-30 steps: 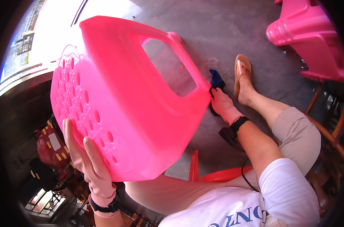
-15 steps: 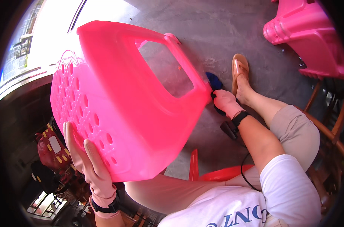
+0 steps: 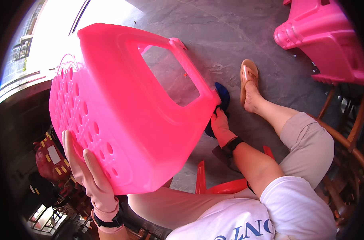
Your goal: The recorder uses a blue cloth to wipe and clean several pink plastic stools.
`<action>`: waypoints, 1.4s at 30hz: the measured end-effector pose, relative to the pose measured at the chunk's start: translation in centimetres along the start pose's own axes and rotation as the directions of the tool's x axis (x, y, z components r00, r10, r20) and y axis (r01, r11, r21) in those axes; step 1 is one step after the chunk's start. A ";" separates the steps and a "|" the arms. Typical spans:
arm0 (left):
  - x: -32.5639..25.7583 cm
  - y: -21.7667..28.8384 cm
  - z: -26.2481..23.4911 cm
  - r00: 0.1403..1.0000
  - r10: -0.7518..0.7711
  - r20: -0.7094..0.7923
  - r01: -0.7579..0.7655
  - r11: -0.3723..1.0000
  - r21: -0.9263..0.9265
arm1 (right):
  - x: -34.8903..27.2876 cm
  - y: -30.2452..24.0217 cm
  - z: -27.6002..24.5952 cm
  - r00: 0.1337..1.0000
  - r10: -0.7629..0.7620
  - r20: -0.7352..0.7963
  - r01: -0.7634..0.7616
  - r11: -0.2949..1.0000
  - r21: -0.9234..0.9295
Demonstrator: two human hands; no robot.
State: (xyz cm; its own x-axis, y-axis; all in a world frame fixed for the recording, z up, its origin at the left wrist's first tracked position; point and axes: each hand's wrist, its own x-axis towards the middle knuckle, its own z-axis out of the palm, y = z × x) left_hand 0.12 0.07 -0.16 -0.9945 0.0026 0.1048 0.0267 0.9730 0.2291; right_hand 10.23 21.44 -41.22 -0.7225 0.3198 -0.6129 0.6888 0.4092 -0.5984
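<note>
From where I stand, the pink stool point(image 3: 150, 132) is up in front of the seated person, toward their left and over the thigh, tipped onto its side. Its hole-pierced seat faces left, and its legs reach toward the upper right; the long axis, seat to feet, runs on that same slant. An arched opening between two legs lies turned upward, with grey floor point(image 3: 214, 24) showing through.

The left hand point(image 3: 86, 168), in a pale pink glove, lies against the seat's lower part, fingers stretched straight and the thumb set apart rather than curled into a fist. The right hand point(image 3: 222, 126), gloved too, is closed on a dark blue cloth point(image 3: 222, 96) at the end of the nearer leg (the cloth pokes out on both sides of the hand). Its fingertips are partly lost in the folds.

The stool's underside and far legs are hidden by its own body, and I can't tell whether it rests on the thigh. Under the person, a red plastic piece point(image 3: 230, 186) shows only in part. More pink plastic furniture point(image 3: 326, 44) at upper right is cut off by the dark rim, and the clutter at lower left is too dim to sort out.
</note>
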 end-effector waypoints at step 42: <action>-6.7 -6.9 3.3 0.739 -0.596 -0.313 0.323 0.722 -0.612 | -6.9 -27.0 -24.4 0.689 -0.375 0.621 0.206 0.922 0.328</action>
State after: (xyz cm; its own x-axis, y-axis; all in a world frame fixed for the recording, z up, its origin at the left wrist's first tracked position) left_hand 6.23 -5.92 -5.65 -0.7194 -0.6502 0.2442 -0.2398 0.5625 0.7913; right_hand -4.84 29.06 -8.23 -0.7189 -0.4637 -0.5179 0.5053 0.1631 -0.8474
